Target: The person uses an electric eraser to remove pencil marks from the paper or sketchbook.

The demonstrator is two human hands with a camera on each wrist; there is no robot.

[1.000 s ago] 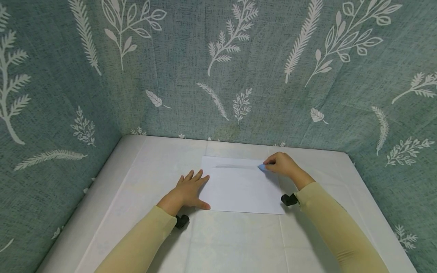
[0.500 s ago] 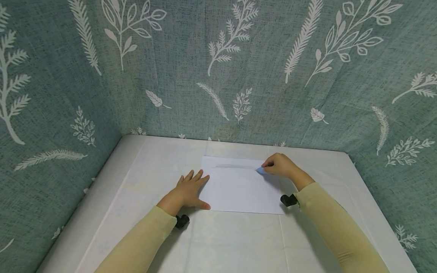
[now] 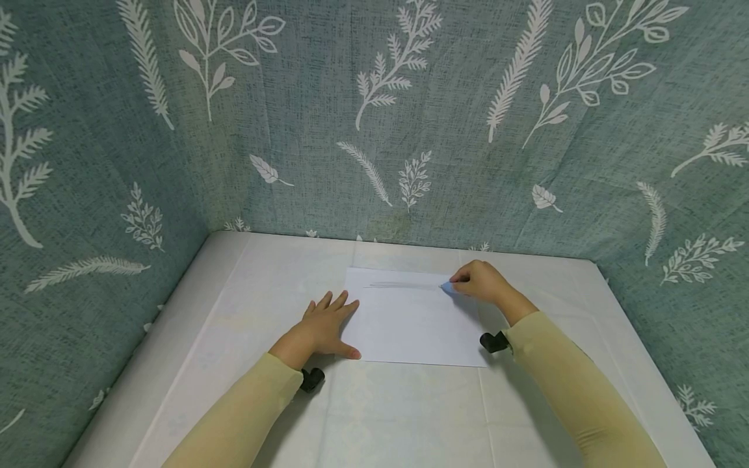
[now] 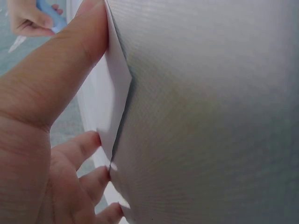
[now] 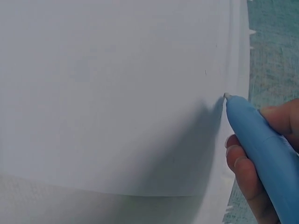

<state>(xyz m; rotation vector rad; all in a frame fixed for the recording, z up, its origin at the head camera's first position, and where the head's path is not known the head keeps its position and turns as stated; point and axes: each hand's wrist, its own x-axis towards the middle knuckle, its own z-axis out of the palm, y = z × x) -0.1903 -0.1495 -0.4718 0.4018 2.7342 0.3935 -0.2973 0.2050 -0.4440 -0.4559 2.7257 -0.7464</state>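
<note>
A white sheet of paper (image 3: 409, 325) lies on the white-covered table, with several thin grey lines (image 3: 392, 285) near its far edge. My right hand (image 3: 480, 281) pinches a thick blue pen-shaped tool (image 5: 261, 144) between thumb and fingers. Its small pale tip (image 5: 227, 95) is right at the paper's surface, by the right end of the lines. My left hand (image 3: 322, 328) rests with spread fingers at the paper's left edge. In the left wrist view, the thumb (image 4: 70, 56) lies over the paper's near left corner and the other fingertips line its side.
Green cloth walls (image 3: 304, 175) with white leaf patterns stand behind and beside the table (image 3: 404, 416). A small black device sits at each wrist, one at the left cuff (image 3: 312, 379) and one at the right cuff (image 3: 495, 342).
The right hand dips the tool's tip slightly toward the near side and left, then brings it back up a little along the lines. The left hand and the paper stay put.
</note>
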